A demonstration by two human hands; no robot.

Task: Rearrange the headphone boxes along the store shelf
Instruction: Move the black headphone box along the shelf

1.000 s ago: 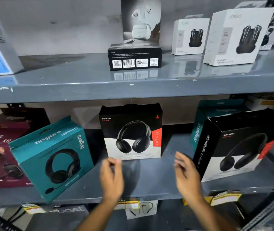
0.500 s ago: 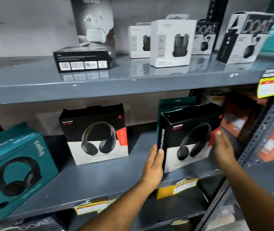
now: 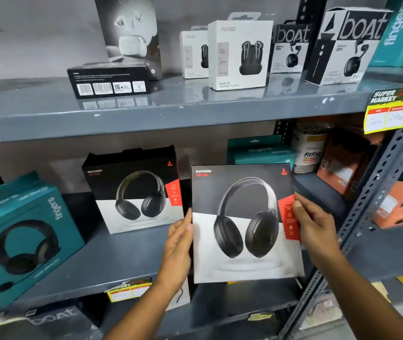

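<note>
A black-and-white Rockerz headphone box (image 3: 244, 222) is held up in front of the middle shelf (image 3: 112, 263), front face toward me. My left hand (image 3: 179, 241) grips its left edge and my right hand (image 3: 314, 229) grips its right edge by the red stripe. A second identical Rockerz box (image 3: 134, 190) stands on the shelf just to the left. A teal Fingers headset box (image 3: 21, 236) leans at the far left. Another teal Fingers box (image 3: 259, 149) stands behind the held box.
The upper shelf (image 3: 171, 109) carries a flat black box (image 3: 109, 81), white Noise earbud boxes (image 3: 238, 55) and boAt boxes (image 3: 345, 47). A perforated metal upright (image 3: 377, 190) with a yellow price tag (image 3: 389, 114) stands at right, orange boxes (image 3: 342, 160) behind it.
Both hands closed on the right Rockerz box, then lifted it off the shelf and turned it to face me. The view shifted right.
</note>
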